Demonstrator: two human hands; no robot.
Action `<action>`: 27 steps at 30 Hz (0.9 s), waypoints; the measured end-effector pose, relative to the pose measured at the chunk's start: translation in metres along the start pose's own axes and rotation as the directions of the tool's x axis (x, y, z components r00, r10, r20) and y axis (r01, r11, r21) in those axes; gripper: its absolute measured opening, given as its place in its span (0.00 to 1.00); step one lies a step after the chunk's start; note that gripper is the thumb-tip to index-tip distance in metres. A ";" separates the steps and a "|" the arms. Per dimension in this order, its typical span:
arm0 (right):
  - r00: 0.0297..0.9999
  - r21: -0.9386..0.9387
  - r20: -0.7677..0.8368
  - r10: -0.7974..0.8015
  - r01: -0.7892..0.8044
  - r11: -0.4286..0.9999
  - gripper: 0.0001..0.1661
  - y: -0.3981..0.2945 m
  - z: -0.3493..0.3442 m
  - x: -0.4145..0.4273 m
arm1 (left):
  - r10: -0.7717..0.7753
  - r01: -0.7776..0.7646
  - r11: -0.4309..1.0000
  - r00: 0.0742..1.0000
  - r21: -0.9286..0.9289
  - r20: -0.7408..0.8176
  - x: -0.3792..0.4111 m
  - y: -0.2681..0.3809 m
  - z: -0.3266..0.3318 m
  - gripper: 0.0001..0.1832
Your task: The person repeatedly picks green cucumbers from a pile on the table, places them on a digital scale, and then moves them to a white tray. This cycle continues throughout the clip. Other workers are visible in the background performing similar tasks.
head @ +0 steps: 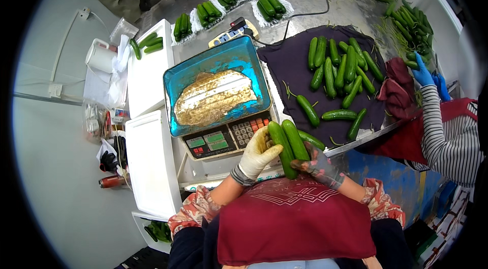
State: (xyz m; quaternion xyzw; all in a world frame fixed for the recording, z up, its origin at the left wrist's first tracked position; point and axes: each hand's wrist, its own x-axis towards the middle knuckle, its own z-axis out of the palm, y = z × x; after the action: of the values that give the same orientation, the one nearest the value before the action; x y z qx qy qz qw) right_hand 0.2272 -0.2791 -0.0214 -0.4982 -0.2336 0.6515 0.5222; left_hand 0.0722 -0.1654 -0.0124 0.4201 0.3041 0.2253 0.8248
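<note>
Two cucumbers are held side by side in front of my apron, between both gloved hands. My left hand, in a stained white glove, has its fingers and thumb around the upper left side of the pair. On the lower right side, my right hand grips them in a grey patterned glove. Another cucumber lies just behind that hand. The blue pan of a digital scale carries no cucumbers. Right of it, a dark cloth bears a loose heap of cucumbers.
Netted cucumber bundles line the back of the metal table. A power strip and cable lie behind the scale. White foam lids are at left. A co-worker's blue-gloved hand is by a cucumber pile at right; another person stands behind.
</note>
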 end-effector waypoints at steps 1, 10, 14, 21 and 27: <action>0.999 0.053 0.008 0.047 -0.048 0.997 0.37 -0.004 0.000 -0.002 | 0.027 -0.027 1.000 1.000 0.013 0.005 0.002 0.003 0.003 0.35; 0.980 0.243 0.081 0.183 -0.198 0.950 0.36 -0.007 -0.013 -0.004 | 0.000 0.025 0.976 0.993 0.217 -0.114 0.025 0.009 0.011 0.19; 0.954 0.291 0.104 0.281 -0.300 0.909 0.36 0.012 -0.028 0.003 | -0.074 0.081 0.996 0.984 0.036 -0.164 0.032 0.007 0.015 0.20; 0.998 0.103 -0.013 -0.067 0.068 0.992 0.33 0.011 -0.025 0.008 | -0.103 0.103 0.995 0.993 -0.002 -0.057 0.023 -0.024 0.010 0.20; 0.995 -0.075 -0.025 -0.093 0.091 0.993 0.26 -0.009 -0.023 0.012 | -0.036 0.036 0.999 0.999 0.020 -0.002 0.020 -0.015 0.019 0.24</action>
State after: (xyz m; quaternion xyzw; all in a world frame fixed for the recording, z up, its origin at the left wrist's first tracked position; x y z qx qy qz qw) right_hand 0.2527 -0.2695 -0.0278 -0.5150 -0.2729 0.6105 0.5363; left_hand 0.1009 -0.1716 -0.0226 0.4226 0.3145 0.2077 0.8242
